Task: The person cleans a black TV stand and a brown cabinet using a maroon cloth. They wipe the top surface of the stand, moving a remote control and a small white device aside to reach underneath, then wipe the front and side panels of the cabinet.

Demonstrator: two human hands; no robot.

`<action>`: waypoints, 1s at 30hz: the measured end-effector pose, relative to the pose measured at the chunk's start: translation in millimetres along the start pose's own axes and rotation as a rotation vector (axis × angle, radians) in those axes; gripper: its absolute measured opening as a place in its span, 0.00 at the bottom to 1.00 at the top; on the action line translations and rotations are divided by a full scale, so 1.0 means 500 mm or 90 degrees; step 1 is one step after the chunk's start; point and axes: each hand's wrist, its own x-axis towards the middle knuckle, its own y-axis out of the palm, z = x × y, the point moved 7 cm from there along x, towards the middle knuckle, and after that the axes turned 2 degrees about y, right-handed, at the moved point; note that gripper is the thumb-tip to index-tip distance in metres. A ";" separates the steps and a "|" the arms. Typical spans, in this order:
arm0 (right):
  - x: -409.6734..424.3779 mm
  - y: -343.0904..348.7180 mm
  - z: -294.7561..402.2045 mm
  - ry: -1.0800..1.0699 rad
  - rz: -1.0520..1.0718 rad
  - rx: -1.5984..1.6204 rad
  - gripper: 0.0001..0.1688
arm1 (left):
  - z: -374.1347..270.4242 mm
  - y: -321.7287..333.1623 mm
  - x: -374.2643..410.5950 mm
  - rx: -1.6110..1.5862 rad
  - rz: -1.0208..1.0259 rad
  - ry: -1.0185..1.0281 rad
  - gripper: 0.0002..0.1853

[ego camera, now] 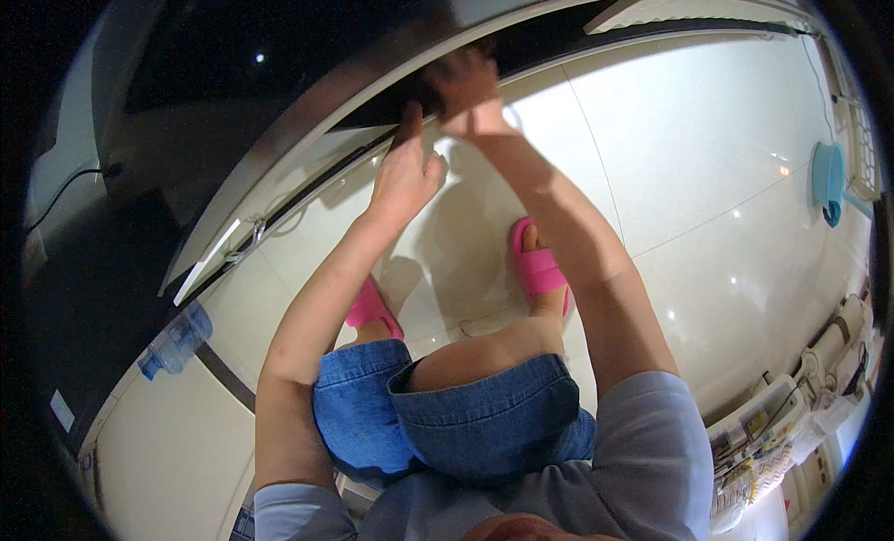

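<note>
A long pale cabinet or drawer front (pixel 335 165) with a black edge runs across the upper part of the view. Behind it lies a dark opening (pixel 538 42). My right hand (pixel 464 87) reaches into this opening, blurred and partly in shadow, so whatever it touches is hidden. Lower and to the left, my left hand (pixel 406 181) is at the front's edge with its index finger stretched towards the opening and its thumb apart. Its other fingers are hidden, and I cannot tell if it grips the edge. A shiny metal handle (pixel 258 231) sits near the front's left end.
Pink slippers (pixel 536 265) are on my feet on glossy pale floor tiles (pixel 677 157). A blue water jug (pixel 176 342) lies at left. At the right, a teal basin (pixel 828 174) stands by the wall, with cluttered storage (pixel 761 422) below it. A dark glossy surface (pixel 209 59) fills the upper left.
</note>
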 end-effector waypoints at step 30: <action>-0.128 0.143 0.198 0.848 -0.069 0.927 0.34 | 0.245 0.013 -0.165 -0.373 -0.091 -0.172 0.24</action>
